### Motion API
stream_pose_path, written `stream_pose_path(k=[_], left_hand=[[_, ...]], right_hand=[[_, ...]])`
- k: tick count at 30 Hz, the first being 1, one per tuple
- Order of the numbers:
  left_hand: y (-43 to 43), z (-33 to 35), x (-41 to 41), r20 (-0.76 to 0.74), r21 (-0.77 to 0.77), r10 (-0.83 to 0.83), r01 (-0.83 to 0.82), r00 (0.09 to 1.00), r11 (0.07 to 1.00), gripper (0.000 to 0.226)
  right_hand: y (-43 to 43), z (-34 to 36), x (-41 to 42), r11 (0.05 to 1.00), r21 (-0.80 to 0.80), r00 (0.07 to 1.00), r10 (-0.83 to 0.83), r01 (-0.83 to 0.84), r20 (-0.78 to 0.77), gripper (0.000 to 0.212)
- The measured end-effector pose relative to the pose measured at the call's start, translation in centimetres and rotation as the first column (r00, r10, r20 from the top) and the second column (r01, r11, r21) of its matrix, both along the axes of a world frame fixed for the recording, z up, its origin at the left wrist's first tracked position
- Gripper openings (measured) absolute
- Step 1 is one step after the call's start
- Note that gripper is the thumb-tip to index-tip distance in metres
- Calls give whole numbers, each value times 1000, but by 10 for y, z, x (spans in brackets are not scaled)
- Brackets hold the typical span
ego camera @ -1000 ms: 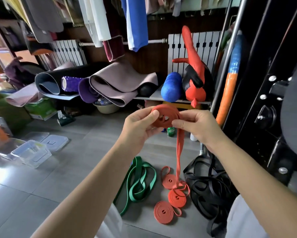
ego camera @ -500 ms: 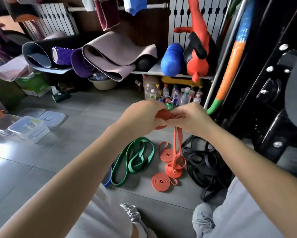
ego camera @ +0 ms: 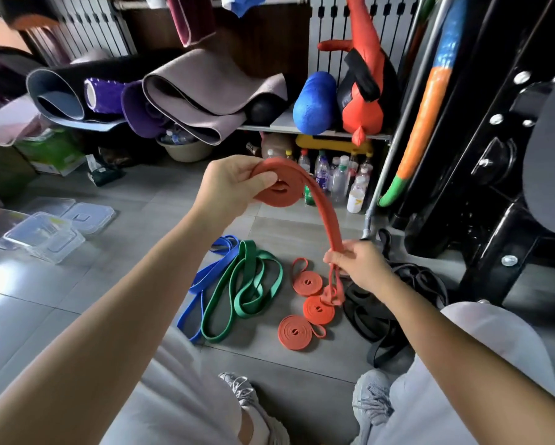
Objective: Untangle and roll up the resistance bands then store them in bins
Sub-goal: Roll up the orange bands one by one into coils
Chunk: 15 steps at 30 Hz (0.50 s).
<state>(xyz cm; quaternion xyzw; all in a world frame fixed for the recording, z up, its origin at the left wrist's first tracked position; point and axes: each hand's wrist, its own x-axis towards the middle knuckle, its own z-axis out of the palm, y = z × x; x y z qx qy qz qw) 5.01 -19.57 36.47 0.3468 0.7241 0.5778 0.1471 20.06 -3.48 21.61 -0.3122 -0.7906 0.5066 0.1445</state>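
My left hand (ego camera: 229,184) grips the rolled part of an orange resistance band (ego camera: 284,194) in the air. The band's loose tail arcs down to my right hand (ego camera: 354,261), which pinches it just above the floor. Three rolled orange bands (ego camera: 293,332) lie on the grey floor below. Left of them lie a loose green band (ego camera: 247,284) and a blue band (ego camera: 205,277). A tangle of black bands (ego camera: 378,309) lies to the right, partly hidden by my right arm.
Clear plastic bins with lids (ego camera: 45,232) stand on the floor at left. A shelf (ego camera: 308,130) at the back holds rolled mats, with bottles (ego camera: 337,178) under it. A black metal rack (ego camera: 494,162) fills the right side. My knees and shoes (ego camera: 370,399) are at the bottom.
My hands have come apart: the left keeps the roll up high, and the right has slid down along the tail towards the floor. The camera has tilted further down.
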Motion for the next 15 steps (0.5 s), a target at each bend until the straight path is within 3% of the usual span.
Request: stream_pose_path(k=[3,7,9,12,15], left_hand=[[3,0,-4,46,53,31,-34,998,998,16],[10,0,-4,59,59,36,-40,998,997,16],[11,-3,-2,54,58,20,-23,998,998,17],[11,-8,-1,45,29,21,-22,999,999,17],[9,-17,-6,67,1,38,-39,997,999,14]], right_hand=[[5,31,-9,997,74,991,42,-32,-130,11],[13,74,-21,998,52,935,36,-19,-354,10],[16,85,-21,998,65,918,31,-6,-396,9],[16,80,-16,991,135,954,65,-26,-294,17],[10,56,-7,981,155,993,117,-115,-7,23]])
